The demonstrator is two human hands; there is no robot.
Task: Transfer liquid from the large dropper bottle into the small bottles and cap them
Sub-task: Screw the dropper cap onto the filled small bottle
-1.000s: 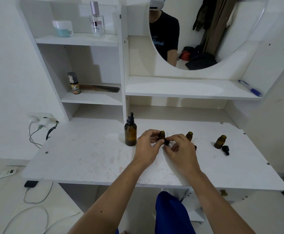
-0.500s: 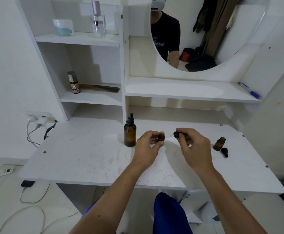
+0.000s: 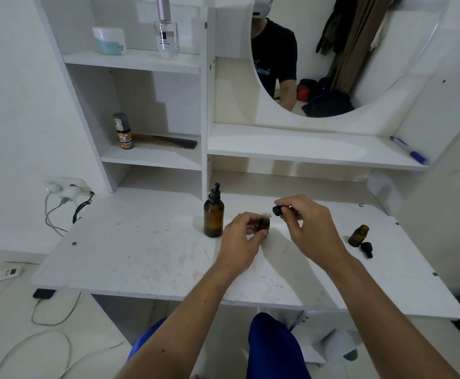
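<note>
The large amber dropper bottle [image 3: 213,214] stands upright and capped on the white desk [image 3: 141,255], just left of my hands. My left hand [image 3: 241,242] grips a small amber bottle [image 3: 264,224], mostly hidden by my fingers. My right hand [image 3: 305,228] pinches a small black dropper cap [image 3: 277,210], held just above and to the right of that bottle's mouth. Another small amber bottle [image 3: 358,236] stands uncapped at the right, with its black cap [image 3: 366,249] lying beside it. A third small bottle seen earlier is hidden behind my right hand.
Shelves behind the desk hold a perfume bottle [image 3: 166,31], a jar [image 3: 109,41], a small spray bottle [image 3: 123,131] and a comb [image 3: 168,142]. A blue pen [image 3: 408,153] lies on the right shelf. A mirror [image 3: 333,56] hangs above. Plugs and cables [image 3: 64,198] sit at the left wall.
My right hand lifted the black cap off the small bottle and away to the right, then brought it back near the bottle's mouth. My left hand kept hold of the bottle.
</note>
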